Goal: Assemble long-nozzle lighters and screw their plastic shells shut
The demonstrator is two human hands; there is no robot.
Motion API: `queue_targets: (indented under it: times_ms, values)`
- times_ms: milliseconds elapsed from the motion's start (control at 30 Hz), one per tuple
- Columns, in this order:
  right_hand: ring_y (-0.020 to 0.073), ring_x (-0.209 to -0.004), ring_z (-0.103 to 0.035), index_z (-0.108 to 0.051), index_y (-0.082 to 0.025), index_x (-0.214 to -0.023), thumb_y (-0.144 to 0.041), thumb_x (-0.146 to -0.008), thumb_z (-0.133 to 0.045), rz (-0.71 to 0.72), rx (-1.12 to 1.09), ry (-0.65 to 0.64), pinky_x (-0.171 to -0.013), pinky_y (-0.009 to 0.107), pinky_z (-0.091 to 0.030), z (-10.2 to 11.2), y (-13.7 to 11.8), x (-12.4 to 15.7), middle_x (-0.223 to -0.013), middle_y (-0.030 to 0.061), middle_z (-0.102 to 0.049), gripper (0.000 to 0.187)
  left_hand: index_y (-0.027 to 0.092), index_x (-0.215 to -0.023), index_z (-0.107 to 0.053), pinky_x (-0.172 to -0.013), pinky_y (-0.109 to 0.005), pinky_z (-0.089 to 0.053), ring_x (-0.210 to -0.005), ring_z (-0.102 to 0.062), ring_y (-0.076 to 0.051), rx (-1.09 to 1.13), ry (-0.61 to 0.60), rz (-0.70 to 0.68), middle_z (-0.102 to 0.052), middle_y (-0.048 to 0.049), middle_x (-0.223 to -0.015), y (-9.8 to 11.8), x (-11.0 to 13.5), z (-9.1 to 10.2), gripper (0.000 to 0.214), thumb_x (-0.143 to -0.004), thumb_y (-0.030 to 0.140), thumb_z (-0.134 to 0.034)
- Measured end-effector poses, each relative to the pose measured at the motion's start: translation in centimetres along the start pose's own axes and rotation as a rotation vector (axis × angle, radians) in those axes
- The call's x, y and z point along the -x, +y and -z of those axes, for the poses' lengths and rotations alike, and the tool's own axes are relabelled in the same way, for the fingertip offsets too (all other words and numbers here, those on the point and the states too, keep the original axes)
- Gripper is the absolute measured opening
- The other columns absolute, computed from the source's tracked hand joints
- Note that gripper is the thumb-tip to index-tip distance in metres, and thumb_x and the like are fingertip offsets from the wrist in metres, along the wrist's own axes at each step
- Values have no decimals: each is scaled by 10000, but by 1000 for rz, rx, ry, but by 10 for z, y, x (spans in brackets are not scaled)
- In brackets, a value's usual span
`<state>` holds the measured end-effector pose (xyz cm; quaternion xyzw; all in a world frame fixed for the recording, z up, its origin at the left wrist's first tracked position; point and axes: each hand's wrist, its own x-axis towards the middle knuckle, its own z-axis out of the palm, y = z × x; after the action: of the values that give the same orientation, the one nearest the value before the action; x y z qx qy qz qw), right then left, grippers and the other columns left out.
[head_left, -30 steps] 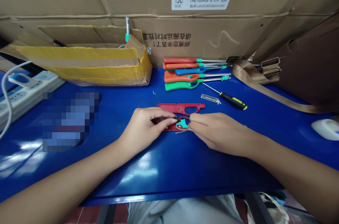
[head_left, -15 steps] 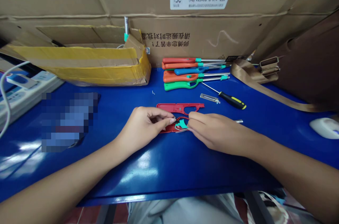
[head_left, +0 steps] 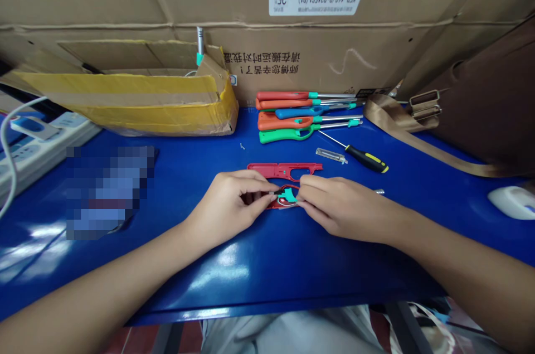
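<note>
Between my hands lies an opened red lighter shell half [head_left: 273, 205] with a teal trigger [head_left: 288, 195] and thin wires in it. My left hand [head_left: 234, 200] is closed in a pinch on a small black part [head_left: 276, 192] at the trigger's left end. The fingers of my right hand [head_left: 338, 203] are closed at the right end of the trigger and cover that side of the shell. A metal tube tip [head_left: 379, 192] shows past my right hand. Just behind both hands rests the other red shell half [head_left: 267, 170], its inner side up.
Several assembled lighters [head_left: 288, 120] are stacked at the back. A screwdriver [head_left: 368, 159], a clear fuel tank [head_left: 331, 155] and tiny screws [head_left: 242, 146] lie nearby. A taped cardboard box [head_left: 167, 114] and power strip [head_left: 50, 142] stand left, a brown strap [head_left: 434, 153] right.
My left hand has shifted slightly right, its fingertips now closer to the trigger. My right hand has barely moved and stays at the trigger's right end.
</note>
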<state>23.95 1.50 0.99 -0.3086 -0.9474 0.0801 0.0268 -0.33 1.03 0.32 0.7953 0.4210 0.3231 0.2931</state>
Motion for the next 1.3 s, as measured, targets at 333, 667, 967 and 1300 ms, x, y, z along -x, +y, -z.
queue_targets:
  times_ms: [333,667,967,1300]
  values:
    - [172,-702,-532,-617,-161,-922,-155,-1027,-423,83,42,15,-641,316,-375,-1,3,1,-887,42,-603,220,200,-953,-818,-753,-242,-600,-792,-740,-152,23,17,-17,-796,-27,-895,-3,-1,-1,140,-888,125,-718]
    - [177,-781,-572,-626,-167,-950,-169,-1027,-424,1,-68,3,-695,303,-414,-1,0,0,-923,50,-602,217,184,-957,-797,-730,-251,-565,-784,-673,-136,-125,2,-160,-689,-45,-900,0,7,-3,186,-951,118,-623]
    - [188,-798,-580,-602,-168,-943,-153,-1023,-411,-10,-74,-31,-699,310,-424,2,0,-4,-945,54,-605,206,171,-1159,-739,-796,-356,-592,-863,-676,-204,-262,-167,-53,-644,-69,-1033,12,14,2,251,-926,206,-650]
    - [179,-755,-567,-595,-176,-934,-158,-1020,-430,7,-72,-59,-679,309,-401,5,2,-1,-923,38,-608,186,195,-1055,-770,-795,-337,-577,-880,-668,-194,-275,-142,-100,-662,-53,-999,11,14,1,148,-945,213,-673]
